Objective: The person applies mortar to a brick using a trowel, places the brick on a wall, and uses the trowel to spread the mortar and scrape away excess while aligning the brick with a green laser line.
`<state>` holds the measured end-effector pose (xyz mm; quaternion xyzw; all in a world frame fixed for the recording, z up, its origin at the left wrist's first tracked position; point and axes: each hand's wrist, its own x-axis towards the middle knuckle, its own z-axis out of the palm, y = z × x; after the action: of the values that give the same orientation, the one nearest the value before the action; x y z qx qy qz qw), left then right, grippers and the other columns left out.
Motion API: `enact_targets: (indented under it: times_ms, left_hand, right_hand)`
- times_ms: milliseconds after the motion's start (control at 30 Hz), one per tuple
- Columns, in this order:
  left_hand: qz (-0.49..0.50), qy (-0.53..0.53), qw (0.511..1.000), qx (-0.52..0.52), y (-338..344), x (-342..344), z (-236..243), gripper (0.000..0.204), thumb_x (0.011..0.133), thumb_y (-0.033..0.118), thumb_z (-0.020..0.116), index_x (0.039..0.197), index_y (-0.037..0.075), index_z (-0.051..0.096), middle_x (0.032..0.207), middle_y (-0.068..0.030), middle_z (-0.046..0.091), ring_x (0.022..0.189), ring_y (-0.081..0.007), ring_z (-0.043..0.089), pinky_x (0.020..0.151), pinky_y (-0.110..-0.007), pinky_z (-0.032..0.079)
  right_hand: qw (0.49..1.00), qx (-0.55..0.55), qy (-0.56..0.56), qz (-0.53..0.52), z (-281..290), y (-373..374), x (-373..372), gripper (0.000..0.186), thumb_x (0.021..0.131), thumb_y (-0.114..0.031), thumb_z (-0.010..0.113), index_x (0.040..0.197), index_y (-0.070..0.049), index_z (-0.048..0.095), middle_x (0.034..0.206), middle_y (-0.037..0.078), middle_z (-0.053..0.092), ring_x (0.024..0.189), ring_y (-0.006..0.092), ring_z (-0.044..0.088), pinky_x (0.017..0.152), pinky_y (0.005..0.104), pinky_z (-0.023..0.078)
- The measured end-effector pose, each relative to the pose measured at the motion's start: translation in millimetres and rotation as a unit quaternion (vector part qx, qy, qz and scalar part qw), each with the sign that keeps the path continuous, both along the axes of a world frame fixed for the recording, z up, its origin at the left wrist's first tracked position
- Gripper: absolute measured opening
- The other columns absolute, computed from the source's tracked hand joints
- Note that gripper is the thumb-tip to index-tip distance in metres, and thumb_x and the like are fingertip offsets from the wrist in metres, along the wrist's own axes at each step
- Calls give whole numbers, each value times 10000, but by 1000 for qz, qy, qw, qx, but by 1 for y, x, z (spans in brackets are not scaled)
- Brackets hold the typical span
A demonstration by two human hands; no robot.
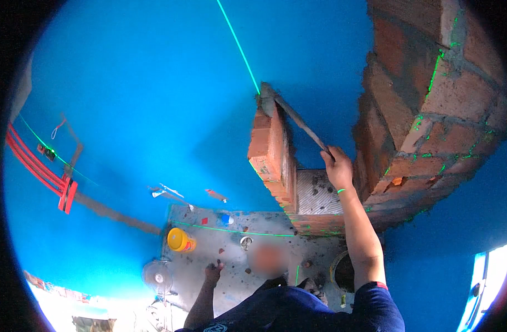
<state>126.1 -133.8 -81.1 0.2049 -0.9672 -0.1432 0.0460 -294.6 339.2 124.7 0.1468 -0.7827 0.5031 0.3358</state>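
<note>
My right hand (340,169) is wrapped round the handle end of a long, narrow trowel (304,127), seen nearly edge-on. Its far end touches grey mortar (267,95) at the top of a narrow brick pier (269,138). Green laser light meets the pier's top and runs down its left edge. Lower left, my left hand (213,271) hangs away from the brickwork with its fingers curled. Anything in those fingers is too dark and small to make out. Between the pier and the larger brick wall (430,127) lies a ridged grey surface (318,193) with dark crumbs on it.
A yellow bucket (179,240) stands on the spattered grey floor (231,299), with a fan (157,275) to its left. Near my right elbow is a dark round tub (343,271). Red rails (37,160) run along the blue wall (126,110) at far left.
</note>
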Motion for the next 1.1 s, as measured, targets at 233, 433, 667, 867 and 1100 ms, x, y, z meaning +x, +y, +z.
enact_targets:
  times_ms: [233, 433, 667, 867, 1100]
  left_hand:
    - [382, -88, 803, 449, 22, 83, -10, 465, 765, 478, 750, 671, 76, 536, 550, -60, 532, 369, -152, 426, 333, -285, 297]
    - [439, -164, 799, 377, 20, 86, -15, 488, 799, 500, 705, 696, 42, 569, 589, -89, 595, 418, -200, 513, 362, -336, 367]
    - [326, -64, 817, 471, 5, 52, -43, 401, 862, 459, 637, 733, 86, 570, 637, -86, 612, 427, -157, 487, 374, -310, 353]
    - [295, -154, 835, 438, 45, 14, -67, 431, 814, 522, 671, 754, 99, 619, 527, -50, 529, 403, -206, 485, 419, -384, 386]
    - [184, -143, 885, 403, 40, 33, -78, 457, 842, 419, 678, 565, 95, 514, 464, -37, 471, 393, -171, 440, 396, -358, 354]
  right_hand:
    - [994, 93, -53, -7, -48, 11, 14, 262, 894, -264, 623, 844, -7, 600, 786, 209, 574, 650, 397, 536, 570, 426, 426]
    - [974, 135, -178, -28, -64, 13, 43, 288, 860, -350, 636, 943, -75, 660, 852, 190, 634, 760, 420, 597, 621, 465, 479]
    - [965, -69, -251, 42, -68, 14, 89, 369, 874, -364, 663, 767, -20, 583, 604, -9, 436, 593, 96, 379, 530, 287, 332]
    - [936, -215, -252, 116, -9, 13, 84, 207, 913, -220, 638, 969, -22, 668, 668, -96, 479, 603, 13, 386, 526, 203, 300]
    - [993, -30, -91, 63, 26, -11, 62, 291, 875, -260, 674, 972, 12, 646, 767, 105, 590, 661, 197, 542, 603, 304, 424]
